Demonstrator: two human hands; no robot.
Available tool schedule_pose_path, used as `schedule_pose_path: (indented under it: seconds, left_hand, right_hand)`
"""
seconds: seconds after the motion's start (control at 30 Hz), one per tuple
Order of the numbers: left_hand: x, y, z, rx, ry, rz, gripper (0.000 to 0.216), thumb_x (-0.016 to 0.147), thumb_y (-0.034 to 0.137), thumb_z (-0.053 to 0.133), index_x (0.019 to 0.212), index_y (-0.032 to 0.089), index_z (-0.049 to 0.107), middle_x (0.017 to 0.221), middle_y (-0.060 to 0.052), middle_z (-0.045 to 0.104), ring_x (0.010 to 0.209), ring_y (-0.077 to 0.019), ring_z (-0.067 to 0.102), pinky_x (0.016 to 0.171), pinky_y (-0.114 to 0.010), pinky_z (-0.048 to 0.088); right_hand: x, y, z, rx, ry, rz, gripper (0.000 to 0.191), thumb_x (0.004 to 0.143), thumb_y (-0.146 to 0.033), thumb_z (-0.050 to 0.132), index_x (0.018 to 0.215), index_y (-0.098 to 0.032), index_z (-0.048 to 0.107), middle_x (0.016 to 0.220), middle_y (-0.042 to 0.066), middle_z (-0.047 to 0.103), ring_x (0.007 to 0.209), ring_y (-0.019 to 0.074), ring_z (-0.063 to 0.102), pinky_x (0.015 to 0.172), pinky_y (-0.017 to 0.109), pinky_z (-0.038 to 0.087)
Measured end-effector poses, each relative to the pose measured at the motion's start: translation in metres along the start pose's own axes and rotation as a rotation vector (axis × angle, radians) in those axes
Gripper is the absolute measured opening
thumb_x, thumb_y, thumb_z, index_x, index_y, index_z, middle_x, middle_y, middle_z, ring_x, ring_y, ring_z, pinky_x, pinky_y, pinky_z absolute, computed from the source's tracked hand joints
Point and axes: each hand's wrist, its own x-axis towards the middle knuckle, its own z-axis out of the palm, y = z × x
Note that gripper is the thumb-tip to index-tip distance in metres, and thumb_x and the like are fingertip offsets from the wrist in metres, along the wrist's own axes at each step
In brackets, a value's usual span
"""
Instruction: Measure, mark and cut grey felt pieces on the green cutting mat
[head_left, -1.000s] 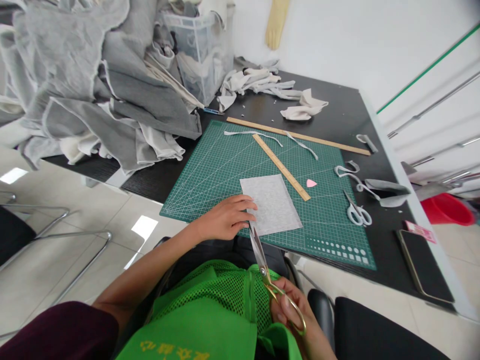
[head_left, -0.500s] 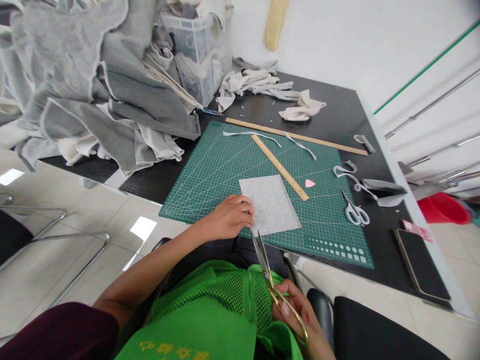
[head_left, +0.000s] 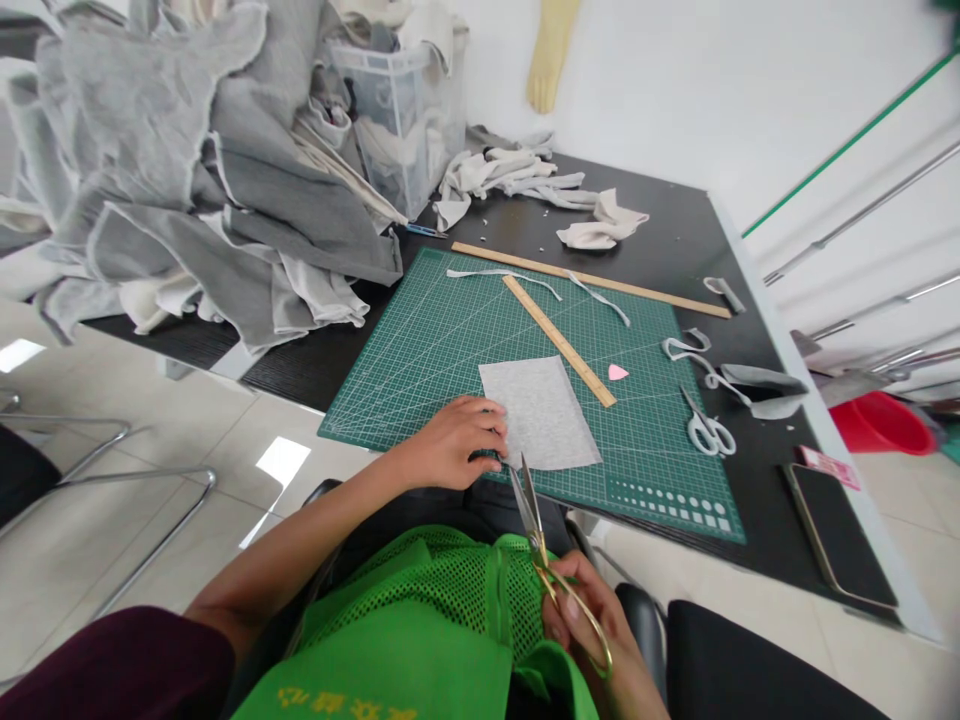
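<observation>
A grey rectangle of fabric (head_left: 541,412) lies on the green cutting mat (head_left: 420,350). My left hand (head_left: 450,445) is curled at its near left corner and pinches that edge. My right hand (head_left: 592,640) sits low in front of my green mesh vest and grips gold-handled scissors (head_left: 540,545). Their blades are slightly apart and point up at the fabric's near edge, right beside my left fingers.
Two wooden rulers (head_left: 559,340) (head_left: 592,280), thin fabric strips and a pink chalk piece (head_left: 616,372) lie on the mat. White-handled scissors (head_left: 705,430), scraps and a phone (head_left: 840,535) are at the right. Grey cloth (head_left: 225,180) and a plastic bin (head_left: 405,110) fill the back left.
The scissors drew back from the fabric toward my body, then rose again with the blades parted at its near edge. My left hand stayed on the corner.
</observation>
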Motion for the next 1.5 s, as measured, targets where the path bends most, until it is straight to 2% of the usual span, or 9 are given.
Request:
schedule_pose_path:
  seconds: [0.2,0.33,0.47,0.73,0.87,1.1,1.5]
  left_hand:
    - [-0.004,-0.004,0.008,0.035,0.052,0.034,0.011,0.090,0.031,0.065,0.098,0.024,0.070,0.101,0.001,0.073,0.118,-0.0208,0.060,0.106,-0.041,0.041]
    - [-0.007,-0.002,0.009,0.120,0.075,0.043,0.016,0.092,0.020,0.055,0.098,0.023,0.070,0.104,-0.001,0.072,0.111,-0.0192,0.062,0.101,-0.038,0.045]
    - [-0.011,0.002,0.006,0.197,0.035,0.072,0.022,0.087,0.012,0.054,0.098,0.023,0.070,0.101,0.000,0.073,0.113,-0.0197,0.061,0.098,-0.037,0.044]
    - [-0.016,0.002,0.009,0.272,0.078,0.061,0.025,0.090,0.011,0.051,0.098,0.024,0.071,0.101,-0.001,0.071,0.101,-0.0173,0.063,0.091,-0.034,0.048]
    - [-0.025,0.006,0.019,0.322,0.148,0.044,0.022,0.093,0.014,0.051,0.102,0.020,0.070,0.101,-0.006,0.070,0.099,-0.0186,0.063,0.091,-0.036,0.052]
    - [-0.035,0.009,0.030,0.224,0.297,0.039,0.023,0.095,0.012,0.049,0.101,0.018,0.070,0.103,-0.005,0.072,0.099,-0.0164,0.065,0.104,-0.037,0.051]
    - [-0.038,0.007,0.029,0.187,0.295,0.072,0.021,0.091,0.012,0.056,0.103,0.021,0.071,0.102,-0.003,0.073,0.097,-0.0159,0.066,0.106,-0.039,0.050]
  right_hand:
    - [0.001,0.000,0.002,0.041,-0.010,-0.012,0.043,0.083,-0.061,0.070,0.099,-0.024,0.054,0.054,-0.007,0.044,0.048,0.0091,0.028,0.047,0.022,0.020]
    - [0.004,-0.002,0.003,0.023,-0.030,0.012,0.045,0.081,-0.061,0.072,0.097,-0.023,0.054,0.056,-0.006,0.047,0.047,0.0090,0.030,0.046,0.022,0.021]
    - [0.007,-0.009,0.013,-0.015,-0.006,0.024,0.043,0.082,-0.059,0.073,0.097,-0.023,0.053,0.057,-0.007,0.048,0.048,0.0089,0.034,0.047,0.022,0.023]
    - [0.025,-0.016,0.030,-0.049,-0.065,-0.012,0.037,0.089,-0.057,0.065,0.096,-0.023,0.052,0.059,-0.007,0.052,0.046,0.0095,0.045,0.046,0.022,0.036]
    - [0.031,-0.018,0.039,-0.070,-0.058,0.007,0.039,0.088,-0.058,0.067,0.095,-0.023,0.051,0.060,-0.006,0.053,0.047,0.0100,0.048,0.046,0.023,0.043]
    - [0.029,-0.013,0.048,-0.104,-0.013,0.013,0.042,0.084,-0.059,0.071,0.097,-0.023,0.053,0.064,-0.005,0.056,0.050,0.0101,0.050,0.050,0.024,0.047]
    - [0.025,-0.011,0.046,-0.133,-0.044,0.012,0.039,0.088,-0.056,0.068,0.100,-0.023,0.052,0.064,-0.006,0.054,0.051,0.0106,0.050,0.051,0.024,0.046]
